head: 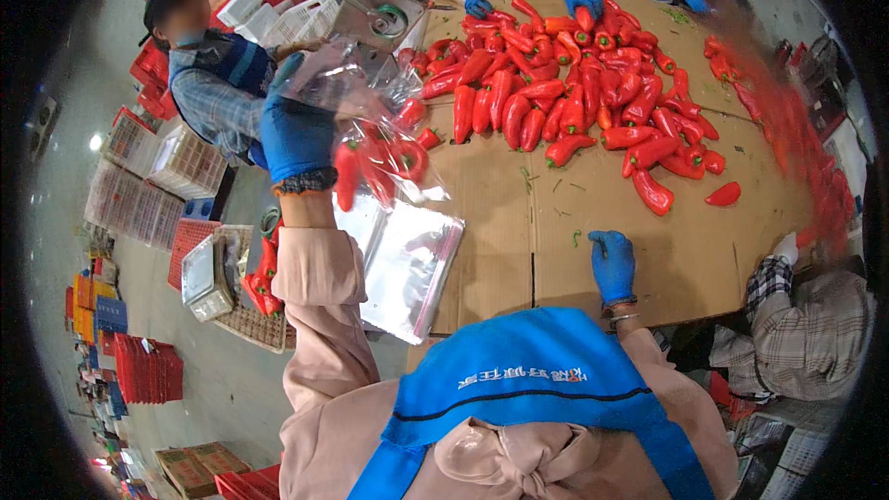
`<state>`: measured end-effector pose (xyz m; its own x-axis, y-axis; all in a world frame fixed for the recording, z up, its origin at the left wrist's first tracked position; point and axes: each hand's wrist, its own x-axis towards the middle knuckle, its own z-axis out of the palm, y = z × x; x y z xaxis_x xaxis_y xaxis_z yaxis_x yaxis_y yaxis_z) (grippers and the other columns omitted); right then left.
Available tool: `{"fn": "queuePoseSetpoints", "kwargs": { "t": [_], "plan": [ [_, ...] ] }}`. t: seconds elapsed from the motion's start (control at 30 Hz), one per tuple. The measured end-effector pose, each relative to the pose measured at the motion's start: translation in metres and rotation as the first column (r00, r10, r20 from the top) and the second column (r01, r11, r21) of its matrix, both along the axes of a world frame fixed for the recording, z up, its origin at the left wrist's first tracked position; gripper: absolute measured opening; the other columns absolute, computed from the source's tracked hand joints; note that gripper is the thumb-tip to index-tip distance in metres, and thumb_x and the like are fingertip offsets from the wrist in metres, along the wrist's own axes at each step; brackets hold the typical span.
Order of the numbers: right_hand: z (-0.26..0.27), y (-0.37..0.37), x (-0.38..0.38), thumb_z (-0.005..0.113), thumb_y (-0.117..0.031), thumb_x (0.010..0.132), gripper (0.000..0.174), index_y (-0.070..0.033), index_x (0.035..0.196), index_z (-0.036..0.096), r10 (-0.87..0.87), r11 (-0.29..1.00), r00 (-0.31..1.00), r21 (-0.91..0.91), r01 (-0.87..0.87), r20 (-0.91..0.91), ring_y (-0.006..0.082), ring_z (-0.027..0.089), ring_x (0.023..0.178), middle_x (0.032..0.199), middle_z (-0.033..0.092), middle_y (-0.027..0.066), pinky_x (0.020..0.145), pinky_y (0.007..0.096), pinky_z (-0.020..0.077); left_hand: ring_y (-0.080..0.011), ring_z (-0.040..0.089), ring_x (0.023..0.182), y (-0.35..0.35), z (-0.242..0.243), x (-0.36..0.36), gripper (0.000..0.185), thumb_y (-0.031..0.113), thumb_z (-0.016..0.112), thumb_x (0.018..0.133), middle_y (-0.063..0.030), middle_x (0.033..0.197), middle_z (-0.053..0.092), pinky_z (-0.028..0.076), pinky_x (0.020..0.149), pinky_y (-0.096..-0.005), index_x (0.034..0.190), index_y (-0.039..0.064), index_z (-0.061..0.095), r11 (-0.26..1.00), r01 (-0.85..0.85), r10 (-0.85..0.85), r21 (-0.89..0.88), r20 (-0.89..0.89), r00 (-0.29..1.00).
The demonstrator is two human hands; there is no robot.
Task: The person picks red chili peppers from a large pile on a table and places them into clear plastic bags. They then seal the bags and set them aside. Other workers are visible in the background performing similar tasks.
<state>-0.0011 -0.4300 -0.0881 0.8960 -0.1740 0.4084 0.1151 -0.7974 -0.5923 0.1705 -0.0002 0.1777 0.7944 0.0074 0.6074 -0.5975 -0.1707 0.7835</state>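
Observation:
My left hand (300, 128), in a blue glove, is raised at the left side of the table and grips a clear plastic bag (424, 170). Several red peppers (378, 167) show through the film. Below it lies a stack of flat clear bags (410, 264) with a reddish strip along one edge. Over bare cardboard near the table's front is my right hand (612, 267), also blue-gloved, its fingers curled with nothing visible in them. Beyond both hands a large heap of red peppers (549, 83) covers the far part of the cardboard-topped table (486, 250).
A person (222, 76) stands close at the left. Across the table, another person's blue-gloved hands (582, 3) touch the heap. A blurred band of peppers (792, 132) runs down the right side, near a plaid-sleeved person (806, 326). Crates (187, 160) and a tape roll (269, 221) are at left.

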Motion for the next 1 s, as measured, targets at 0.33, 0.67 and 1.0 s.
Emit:
{"fn": "queuePoseSetpoints", "kwargs": {
  "t": [0.33, 0.67, 1.0],
  "plan": [
    [0.002, 0.0, 0.002, 0.06, -0.007, 0.083, 0.014, -0.006, 0.094, 0.069, -0.004, 0.999, 0.999, 0.049, 0.006, -0.046, 0.0355, 0.059, 0.091, 0.094, 0.064, 0.0164, 0.081, 0.0431, 0.0474, -0.0174, 0.057, 0.109, -0.049, -0.114, 0.015, 0.029, 0.013, 0.047, 0.097, -0.0106, 0.115, 0.062, 0.043, 0.099, -0.0311, 0.12, 0.0, 0.06, 0.941, 0.214, -0.297, -0.261, -0.341, 0.892],
    [0.002, 0.002, 0.002, 0.06, -0.005, 0.083, 0.012, -0.006, 0.091, 0.068, 0.01, 1.0, 1.0, 0.014, -0.01, 0.003, 0.0326, 0.06, 0.092, 0.095, 0.065, 0.0137, 0.084, 0.0416, 0.0469, -0.023, 0.06, 0.111, -0.144, -0.128, -0.124, 0.035, 0.03, 0.059, 0.096, -0.0136, 0.119, 0.065, 0.046, 0.099, -0.0338, 0.122, 0.007, 0.063, 0.579, 0.787, -0.402, 0.212, -0.766, 0.502],
    [-0.003, -0.003, 0.004, 0.06, -0.005, 0.083, 0.013, -0.006, 0.093, 0.068, 0.04, 0.999, 0.999, 0.007, -0.04, -0.026, 0.0328, 0.059, 0.09, 0.093, 0.064, 0.0146, 0.083, 0.0409, 0.0461, -0.0211, 0.061, 0.109, -0.086, -0.153, -0.139, 0.04, 0.027, 0.06, 0.095, -0.0115, 0.119, 0.065, 0.047, 0.097, -0.034, 0.13, 0.008, 0.057, 0.733, 0.643, -0.305, 0.224, -0.736, 0.604]
  ]
}}
